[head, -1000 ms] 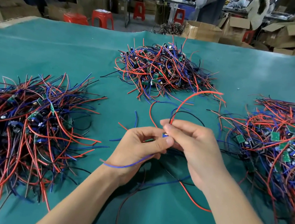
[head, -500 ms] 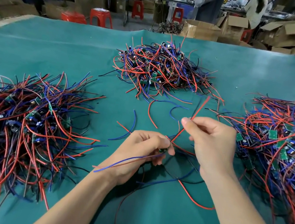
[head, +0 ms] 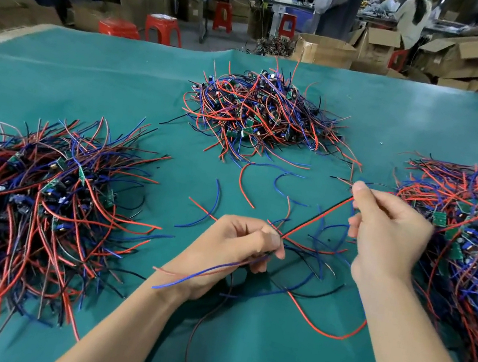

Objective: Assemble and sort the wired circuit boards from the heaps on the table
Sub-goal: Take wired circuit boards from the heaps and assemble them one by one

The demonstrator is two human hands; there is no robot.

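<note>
Teal cloth covered the table (head: 57, 78), which carried three heaps of wired circuit boards: one heap (head: 24, 194) at the left edge, one (head: 262, 114) toward the far edge at the middle, one (head: 467, 253) at the right edge. Between them, near the front edge, the left hand (head: 228, 252) was curled, its grip clenched on a small bunch of wires (head: 209, 271); any board inside the fist was hidden. A red wire (head: 317, 220) ran taut from that fist up to the right hand (head: 387, 235), raised beside the right heap, thumb and fingers pinching the wire's far end. Loose red, blue and black strands (head: 313, 257) lay on the cloth under both hands. Beyond the table's far edge stood red stools (head: 162, 28), open cardboard boxes (head: 324, 50) and seated workers (head: 412, 16), blurred.
</note>
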